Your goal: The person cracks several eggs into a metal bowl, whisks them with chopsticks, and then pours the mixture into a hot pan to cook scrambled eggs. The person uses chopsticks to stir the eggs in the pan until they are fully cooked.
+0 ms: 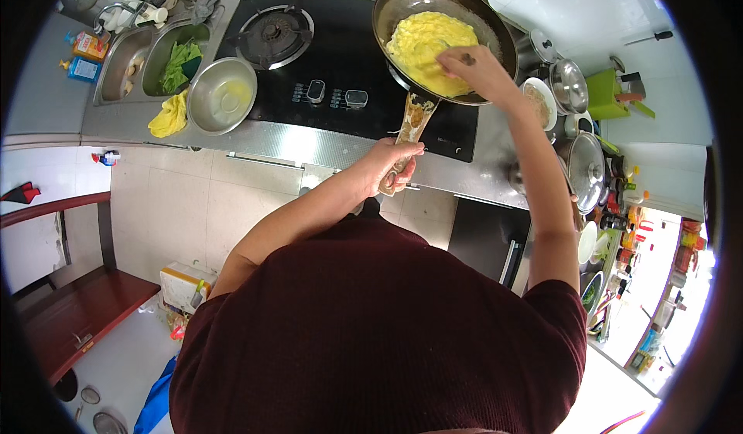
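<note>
A dark wok point(499, 33) sits at the right side of the black gas hob point(342, 45), with a round yellow egg mass point(432, 33) spread in it. My left hand point(397, 164) is closed around the wok's worn handle point(419, 115), which points towards me. Over the egg's right side is my right hand point(473, 71), its fingers bent together and pointing down; whatever they may hold is mostly hidden, though a small dark patch shows by the knuckles. Left of the hob, a steel bowl point(200, 100) has a little yellow liquid at its bottom.
A double sink point(151, 57) at the left holds green leaves point(181, 65). A yellow cloth point(169, 115) lies beside the steel bowl. Close to my right arm stand a white bowl point(537, 104), a glass-lidded pot point(586, 170) and several bottles. An unused burner point(274, 31) is at the hob's left.
</note>
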A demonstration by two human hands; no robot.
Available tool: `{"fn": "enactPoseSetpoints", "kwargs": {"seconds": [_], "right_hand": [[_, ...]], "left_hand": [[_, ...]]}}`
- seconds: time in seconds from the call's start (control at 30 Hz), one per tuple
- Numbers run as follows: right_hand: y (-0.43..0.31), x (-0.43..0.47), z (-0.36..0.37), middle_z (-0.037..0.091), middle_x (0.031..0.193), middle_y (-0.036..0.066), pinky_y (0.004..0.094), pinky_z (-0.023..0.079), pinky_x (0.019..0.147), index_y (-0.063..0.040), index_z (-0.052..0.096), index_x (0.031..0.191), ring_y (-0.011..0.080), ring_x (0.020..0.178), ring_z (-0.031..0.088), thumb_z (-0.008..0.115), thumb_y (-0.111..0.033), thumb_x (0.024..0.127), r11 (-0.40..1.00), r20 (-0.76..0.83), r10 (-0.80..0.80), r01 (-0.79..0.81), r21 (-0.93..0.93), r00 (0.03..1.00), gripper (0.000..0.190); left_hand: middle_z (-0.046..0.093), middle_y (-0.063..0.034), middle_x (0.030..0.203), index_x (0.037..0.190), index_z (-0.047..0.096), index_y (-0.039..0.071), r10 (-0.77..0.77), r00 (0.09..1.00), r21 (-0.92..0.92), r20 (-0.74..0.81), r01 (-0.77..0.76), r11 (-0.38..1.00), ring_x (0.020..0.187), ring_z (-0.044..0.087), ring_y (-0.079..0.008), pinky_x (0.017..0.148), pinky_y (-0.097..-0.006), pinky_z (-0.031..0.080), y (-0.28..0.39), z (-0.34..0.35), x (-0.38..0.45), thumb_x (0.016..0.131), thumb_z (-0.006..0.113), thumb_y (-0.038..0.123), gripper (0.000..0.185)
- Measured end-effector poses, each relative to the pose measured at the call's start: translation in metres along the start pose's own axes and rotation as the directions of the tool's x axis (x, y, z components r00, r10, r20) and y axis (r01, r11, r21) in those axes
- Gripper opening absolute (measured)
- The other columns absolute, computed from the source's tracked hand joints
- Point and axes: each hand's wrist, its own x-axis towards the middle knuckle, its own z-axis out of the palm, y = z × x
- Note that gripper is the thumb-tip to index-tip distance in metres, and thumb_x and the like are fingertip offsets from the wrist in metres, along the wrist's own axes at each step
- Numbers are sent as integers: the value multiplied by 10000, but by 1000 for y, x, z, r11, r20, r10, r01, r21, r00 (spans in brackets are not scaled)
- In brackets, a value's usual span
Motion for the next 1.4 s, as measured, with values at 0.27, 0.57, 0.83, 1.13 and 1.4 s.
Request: {"fn": "enactPoseSetpoints", "kwargs": {"seconds": [0.27,0.57,0.83,1.13,1.4], "right_hand": [[34,2,-25,641,907,200,349,479,773,-75,656,1023,302,822,629,540,-258,840,978,-91,44,-61,-201,995,283],[39,11,-23,641,836,205,374,484,747,-46,660,992,328,771,627,524,-226,838,928,-146,86,-133,-348,986,273],[30,-1,-30,638,853,214,362,482,750,-23,670,924,338,780,624,537,-252,815,931,-206,147,-205,-302,968,287],[53,8,-30,650,876,186,337,484,764,-60,669,981,320,841,627,533,-247,831,936,-267,95,-177,-304,959,275],[74,15,-9,645,848,186,356,489,725,-72,668,985,303,764,628,550,-254,829,987,-352,4,-61,-152,936,267]], "left_hand": [[456,-47,519,892,523,18,-3,1000,0,22,3,1000,324,338,-88,309,-229,241,2,5,-4,860,588,232,226],[453,-45,524,925,509,15,-7,1000,0,28,7,1000,340,344,-91,311,-231,241,1,5,-2,860,592,243,252],[453,-46,512,917,512,18,-15,999,27,46,14,1000,322,339,-91,303,-224,242,2,7,-2,869,581,252,249],[463,-39,536,943,497,20,-24,998,27,49,23,999,330,343,-90,306,-229,240,0,4,0,862,590,253,263],[450,-40,511,895,523,14,-46,997,32,65,44,998,325,339,-87,306,-225,242,1,8,1,864,586,245,242]]}}
